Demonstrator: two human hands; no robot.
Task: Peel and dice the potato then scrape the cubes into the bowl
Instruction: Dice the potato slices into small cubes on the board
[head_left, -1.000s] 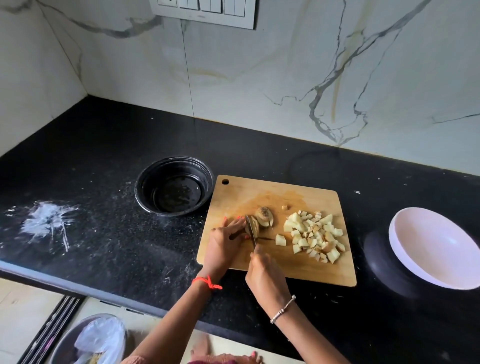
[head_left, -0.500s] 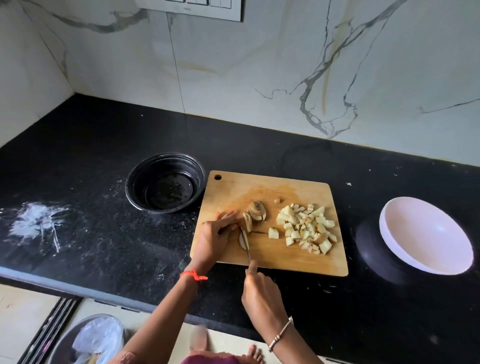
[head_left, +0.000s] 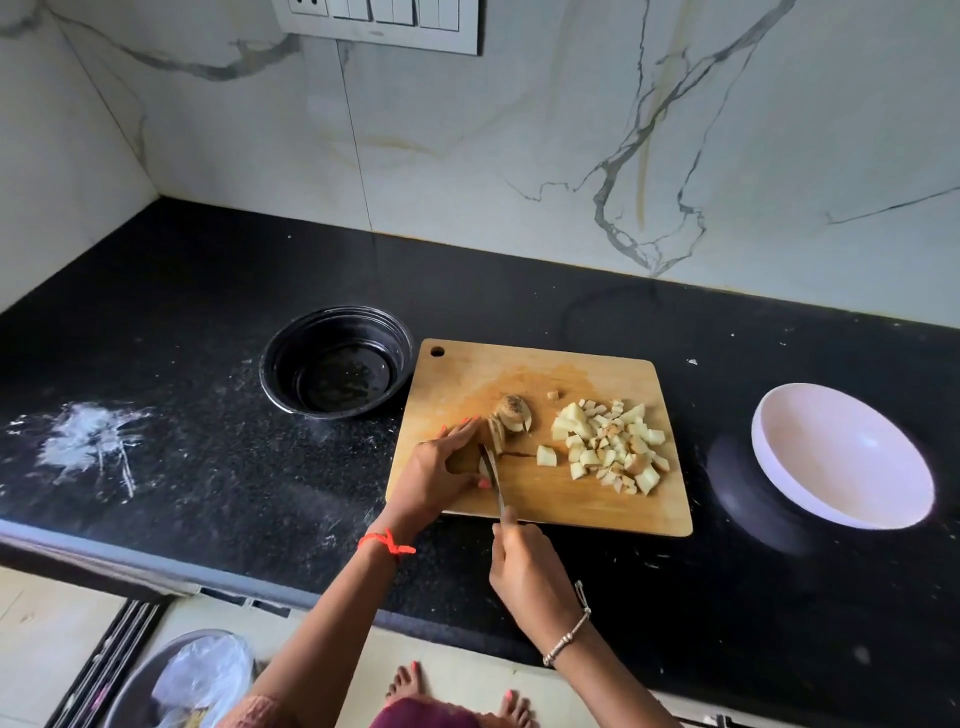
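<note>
Left hand (head_left: 436, 475) still clamped on the potato piece (head_left: 467, 460) at the wooden cutting board's (head_left: 519, 374) near-left corner; right hand (head_left: 524, 569) closed on the knife (head_left: 492, 475), blade now lower (against the thumb side); diced cubes (head_left: 610, 447) unmoved; white bowl (head_left: 841, 457) well right.

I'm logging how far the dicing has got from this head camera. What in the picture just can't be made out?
- Potato piece being cut: mostly covered by the left hand, head view.
- Knife handle: hidden inside the right hand.
- Black bowl contents: dark and reflective, cannot tell.
- Metal bin: cut off by the bottom edge.
- Whether the diced cubes are fully peeled: too small.
</note>
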